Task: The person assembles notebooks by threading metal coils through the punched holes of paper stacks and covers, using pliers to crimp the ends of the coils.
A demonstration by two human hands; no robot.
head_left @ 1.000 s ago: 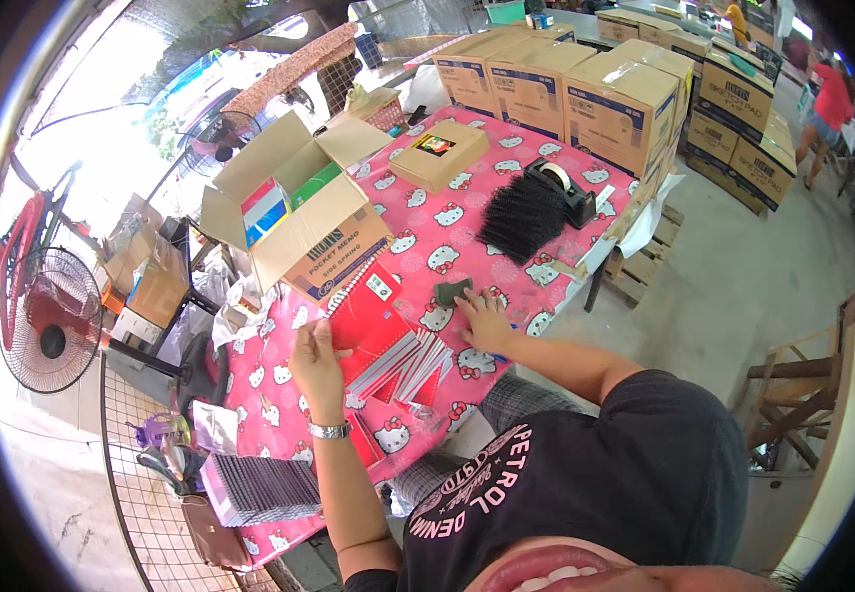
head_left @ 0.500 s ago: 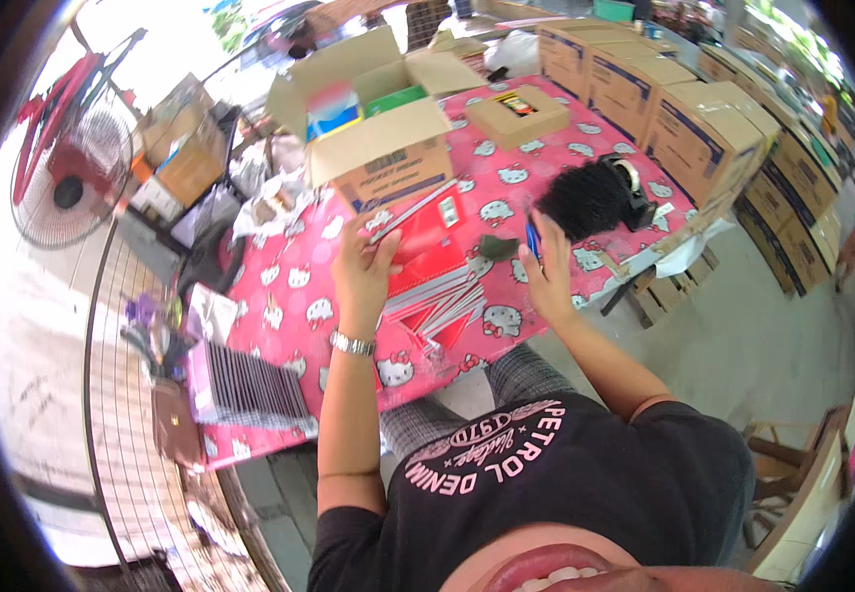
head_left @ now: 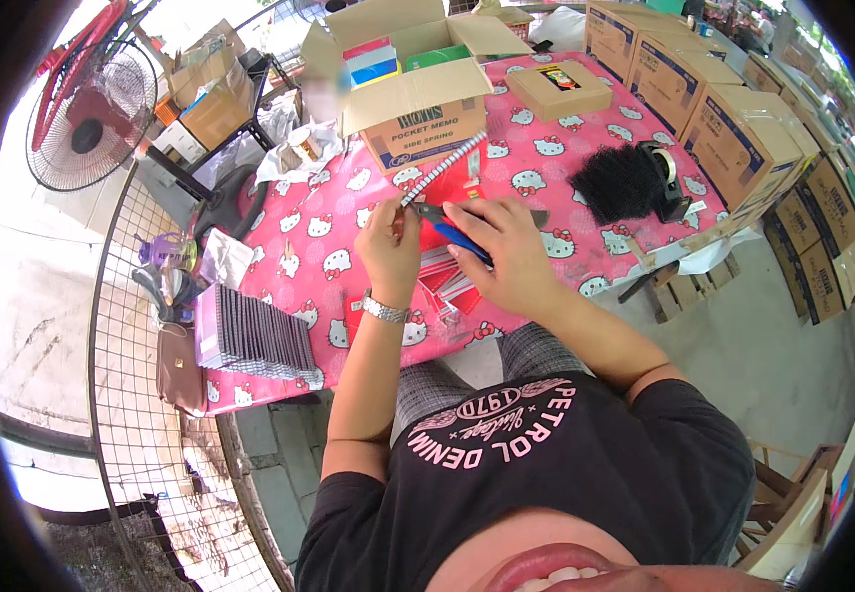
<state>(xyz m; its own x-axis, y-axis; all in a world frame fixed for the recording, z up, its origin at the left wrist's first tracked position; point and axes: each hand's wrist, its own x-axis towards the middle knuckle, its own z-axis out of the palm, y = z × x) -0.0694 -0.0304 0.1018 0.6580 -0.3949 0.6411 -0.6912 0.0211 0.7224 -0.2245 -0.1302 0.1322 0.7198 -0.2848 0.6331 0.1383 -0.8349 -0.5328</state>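
Two hands have just met: my left hand (head_left: 388,242) pinches the red notebook (head_left: 469,180) by its coil (head_left: 444,168), between box (head_left: 427,116) and near edge of the worktop (head_left: 270,286); my right hand (head_left: 511,252), curled round pliers (head_left: 464,240), has brought them within biting reach

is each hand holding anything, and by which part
Left hand: a red notebook, by the near end of its spiral edge. Right hand: pliers, by their blue handles.

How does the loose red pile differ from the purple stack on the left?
The red pile lies loosely fanned; the purple stack is lined up neatly. The right hand partly covers the red pile; no hand covers the purple stack. Both rest on the pink tablecloth.
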